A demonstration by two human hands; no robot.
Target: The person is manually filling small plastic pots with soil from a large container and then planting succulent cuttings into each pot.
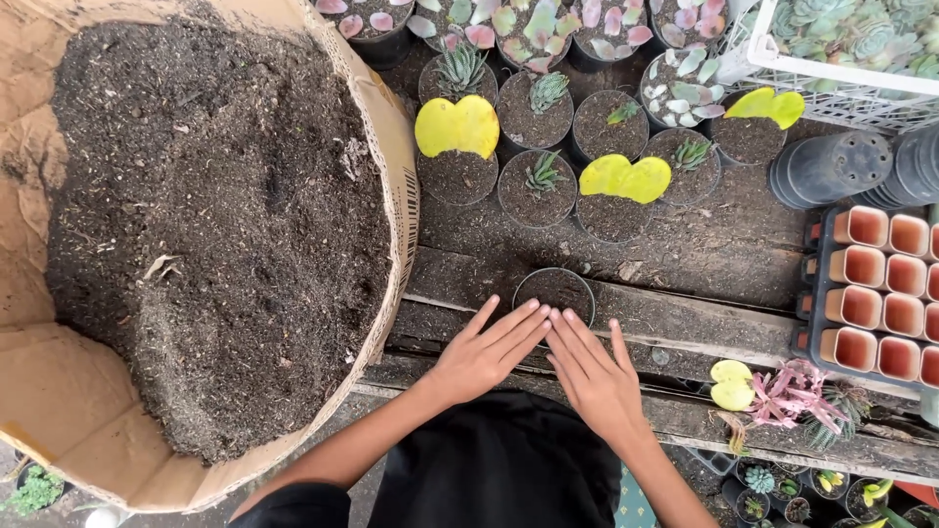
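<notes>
My left hand (484,350) and my right hand (595,372) lie flat side by side, fingers stretched out and fingertips meeting at the near rim of a small black pot (555,290) filled with dark soil. The pot stands on a weathered wooden plank (685,318). Neither hand holds anything. A big cardboard-walled heap of dark potting soil (215,225) lies just left of my left hand.
Beyond the pot stand several black pots with small succulents (536,186) and yellow heart-shaped leaves (457,127). A stack of empty black pots (829,168), a tray of terracotta-coloured cups (871,293) and a white crate of succulents (851,49) are at right. Loose plants (782,393) lie on the plank.
</notes>
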